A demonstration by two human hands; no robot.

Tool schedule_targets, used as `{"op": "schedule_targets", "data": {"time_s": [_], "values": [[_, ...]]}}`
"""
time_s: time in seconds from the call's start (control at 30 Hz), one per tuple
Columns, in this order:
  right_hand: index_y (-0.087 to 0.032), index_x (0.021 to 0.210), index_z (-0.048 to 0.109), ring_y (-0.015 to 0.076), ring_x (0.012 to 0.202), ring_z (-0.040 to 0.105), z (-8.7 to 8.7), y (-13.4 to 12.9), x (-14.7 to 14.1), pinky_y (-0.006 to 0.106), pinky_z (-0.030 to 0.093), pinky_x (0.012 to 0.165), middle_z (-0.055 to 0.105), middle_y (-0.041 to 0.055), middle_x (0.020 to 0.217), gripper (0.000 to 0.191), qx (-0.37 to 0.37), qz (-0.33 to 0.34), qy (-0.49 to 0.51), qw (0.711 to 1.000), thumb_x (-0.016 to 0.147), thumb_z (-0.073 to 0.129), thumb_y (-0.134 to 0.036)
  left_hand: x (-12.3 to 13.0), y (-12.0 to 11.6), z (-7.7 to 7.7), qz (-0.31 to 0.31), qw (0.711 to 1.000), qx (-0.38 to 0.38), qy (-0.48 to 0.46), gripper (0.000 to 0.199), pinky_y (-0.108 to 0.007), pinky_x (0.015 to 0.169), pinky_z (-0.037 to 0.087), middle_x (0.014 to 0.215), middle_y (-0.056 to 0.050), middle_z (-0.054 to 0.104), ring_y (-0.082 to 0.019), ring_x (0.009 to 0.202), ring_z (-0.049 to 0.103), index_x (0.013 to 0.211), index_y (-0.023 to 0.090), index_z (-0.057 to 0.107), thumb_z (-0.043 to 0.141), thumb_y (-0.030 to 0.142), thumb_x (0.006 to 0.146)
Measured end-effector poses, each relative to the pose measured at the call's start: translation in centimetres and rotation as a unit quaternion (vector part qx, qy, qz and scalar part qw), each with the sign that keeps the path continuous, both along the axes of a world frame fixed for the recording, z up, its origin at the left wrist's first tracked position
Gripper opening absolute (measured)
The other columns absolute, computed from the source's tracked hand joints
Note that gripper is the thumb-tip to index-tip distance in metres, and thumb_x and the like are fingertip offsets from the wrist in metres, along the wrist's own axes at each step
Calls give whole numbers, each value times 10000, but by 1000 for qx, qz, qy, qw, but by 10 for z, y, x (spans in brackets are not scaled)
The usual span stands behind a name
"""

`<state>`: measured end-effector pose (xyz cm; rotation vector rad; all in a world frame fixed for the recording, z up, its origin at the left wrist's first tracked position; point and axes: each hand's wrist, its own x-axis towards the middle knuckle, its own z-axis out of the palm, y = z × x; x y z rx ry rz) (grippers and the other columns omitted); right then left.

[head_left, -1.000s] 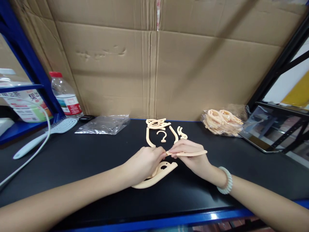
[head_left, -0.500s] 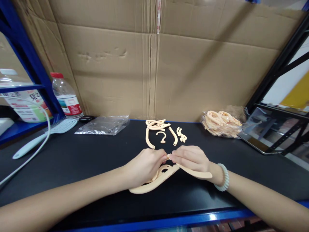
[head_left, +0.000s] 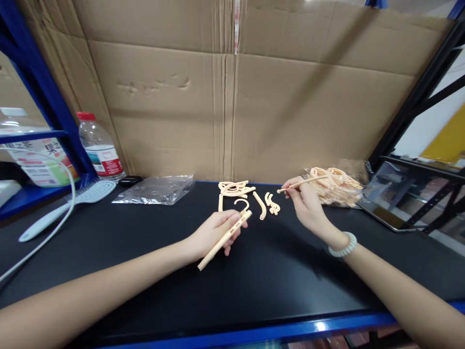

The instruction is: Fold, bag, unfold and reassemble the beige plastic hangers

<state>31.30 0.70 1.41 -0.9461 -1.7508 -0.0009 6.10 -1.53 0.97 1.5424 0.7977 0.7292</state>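
In the head view, your left hand [head_left: 214, 233] grips a slotted cream piece [head_left: 225, 241], fingers closed around it, above the black table [head_left: 254, 291]. Your right hand [head_left: 307, 206], well apart, pinches a thin cream strip [head_left: 303, 183] between thumb and fingers near the bagged cream parts [head_left: 336, 186]; a curved arm [head_left: 260, 205] lies between.

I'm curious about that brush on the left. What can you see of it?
The brush is pale blue and looks like plastic, with a wide slotted head and a long, slim, rounded handle. It lies on the black table, handle toward the near left, head toward the bottle. The slotted side faces up, and bristles show along the head's far edge. A white cable crosses over the handle near the head. I see no break in it.
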Motion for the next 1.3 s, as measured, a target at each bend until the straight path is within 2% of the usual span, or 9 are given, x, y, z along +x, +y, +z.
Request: {"op": "schedule_targets", "data": {"time_s": [0.17, 0.33, 0.57, 0.87, 0.93, 1.03, 1.1, 1.17, 1.3], "values": [[-111, 1208, 506, 158, 661, 579, -12, 23, 23, 311, 484, 668, 628, 19, 746, 346, -204, -8, -50, 978, 887, 475, -234, 0, 2, 3, 34, 990, -98, -100, 137, -234, 567, 509, 651, -20, 628, -104, 516, 565, 895, 127, 629, 578, 154, 771], [-45, 1354, 412, 169, 733, 638, -20, 28, 24, 306, 490, 765, 692, 40, 746, 486, -300, -89, -119, 942, 892, 449, -192, -5, 4, 4, 41, 979, -144, -136, 201, -278, 738, 524, 835, -89, 720, -155, 702, 654, 956, 119, 668, 627, 121, 759], [-6, 1290, 505, 193, 735, 648, -27, 31, 24, 269, 462, 686, 706, 110, 796, 449, -311, -155, -170, 922, 862, 401, -91, -7, 6, 2, 40, 974, -161, -153, 184, -281, 758, 529, 922, -66, 696, -150, 760, 652, 982, 160, 692, 618, 154, 814], [-79, 1141, 598, 253, 850, 612, -25, 20, 15, 358, 438, 774, 661, 143, 862, 321, -234, -185, -230, 926, 928, 414, -235, -5, 5, 5, 49, 972, -170, -155, 236, -264, 775, 525, 865, -35, 675, -137, 813, 621, 997, 194, 715, 585, 115, 816], [-101, 1158, 573, 242, 869, 585, -19, 7, 1, 370, 447, 790, 640, 118, 867, 309, -150, -135, -214, 956, 927, 433, -252, -4, 6, 4, 52, 970, -177, -158, 239, -267, 773, 528, 852, -40, 682, -138, 798, 626, 999, 186, 716, 576, 114, 819], [-158, 1223, 517, 211, 956, 555, -10, -22, -26, 375, 453, 859, 617, 105, 1018, 326, 2, 51, -209, 977, 922, 490, -281, -3, 6, 3, 54, 968, -181, -162, 262, -272, 768, 533, 831, -46, 694, -140, 764, 643, 1009, 166, 707, 574, 80, 801], [-181, 1213, 531, 213, 1052, 525, -7, -39, -42, 391, 424, 932, 601, 106, 1103, 352, 56, 162, -286, 943, 901, 552, -343, -3, 5, 2, 54, 969, -179, -161, 298, -290, 781, 536, 833, -56, 707, -156, 771, 661, 1031, 156, 692, 576, 49, 778], [-184, 1160, 570, 213, 1118, 500, -6, -50, -51, 397, 390, 978, 624, 86, 1070, 319, 75, 219, -365, 902, 905, 553, -376, -3, 5, 1, 54, 969, -177, -166, 296, -309, 812, 532, 851, -71, 719, -175, 803, 673, 1036, 144, 680, 576, 46, 778], [-171, 1100, 601, 198, 1186, 477, -9, -53, -54, 404, 331, 1039, 662, 59, 983, 283, 68, 216, -419, 879, 939, 501, -382, -4, 8, -1, 53, 961, -187, -197, 177, -328, 858, 515, 929, -81, 725, -180, 837, 677, 985, 151, 667, 558, 140, 845]]}}
